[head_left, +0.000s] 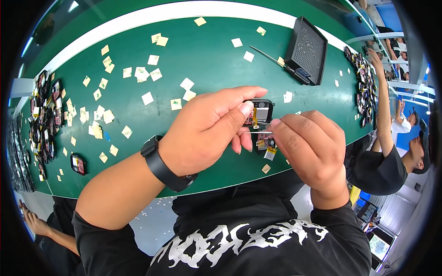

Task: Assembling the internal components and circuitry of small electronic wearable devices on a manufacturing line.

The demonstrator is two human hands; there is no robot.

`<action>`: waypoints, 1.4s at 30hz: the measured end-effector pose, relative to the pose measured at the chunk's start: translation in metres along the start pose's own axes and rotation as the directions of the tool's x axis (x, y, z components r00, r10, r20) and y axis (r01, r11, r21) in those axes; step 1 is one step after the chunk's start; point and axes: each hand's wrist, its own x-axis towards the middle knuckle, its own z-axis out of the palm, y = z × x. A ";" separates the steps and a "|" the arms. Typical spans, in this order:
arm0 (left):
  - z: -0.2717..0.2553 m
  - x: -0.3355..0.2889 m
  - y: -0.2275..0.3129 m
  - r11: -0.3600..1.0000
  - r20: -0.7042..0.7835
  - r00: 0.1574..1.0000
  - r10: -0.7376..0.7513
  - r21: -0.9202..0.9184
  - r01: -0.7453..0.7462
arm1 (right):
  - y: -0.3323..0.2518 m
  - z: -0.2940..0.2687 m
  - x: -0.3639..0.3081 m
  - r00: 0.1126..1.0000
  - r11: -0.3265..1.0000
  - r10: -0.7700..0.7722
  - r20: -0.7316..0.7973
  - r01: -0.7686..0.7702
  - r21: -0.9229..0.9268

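Note:
My left hand [207, 131] is closed on a small black device housing [265, 103], its thumb on the near left rim. Inside the open housing are a red circuit board, a yellow-brown flex strip and a silver-grey part. My right hand [311, 149] pinches thin metal tweezers [258, 132], whose tips lie at the lower edge of the housing. Just below, between my hands, sits a red board with a silver battery pack [270, 153] bearing yellow tape. Fingers partly hide this lower piece, so I cannot tell whether it is joined to the housing.
Pale paper squares [142, 74] lie scattered over the green table [216, 60]. A black tray [307, 53] and a screwdriver [271, 57] are at far right. Device piles line the left [46, 103] and right [366, 87]; one device [78, 164] lies alone. A co-worker [380, 170] reaches in at right.

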 end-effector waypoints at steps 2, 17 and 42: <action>0.000 0.000 -0.001 1.000 -0.005 1.000 0.009 0.005 -0.009 | 0.001 0.000 0.000 1.000 1.000 -0.010 0.008 0.010 0.016; 0.002 0.001 0.003 0.999 -0.024 1.000 -0.018 0.031 0.018 | 0.000 0.000 0.004 0.996 0.996 -0.092 -0.001 0.092 0.000; 0.001 0.009 0.003 0.995 0.050 0.998 -0.039 -0.092 0.043 | -0.031 -0.007 -0.071 0.757 0.645 0.630 0.172 -0.634 0.427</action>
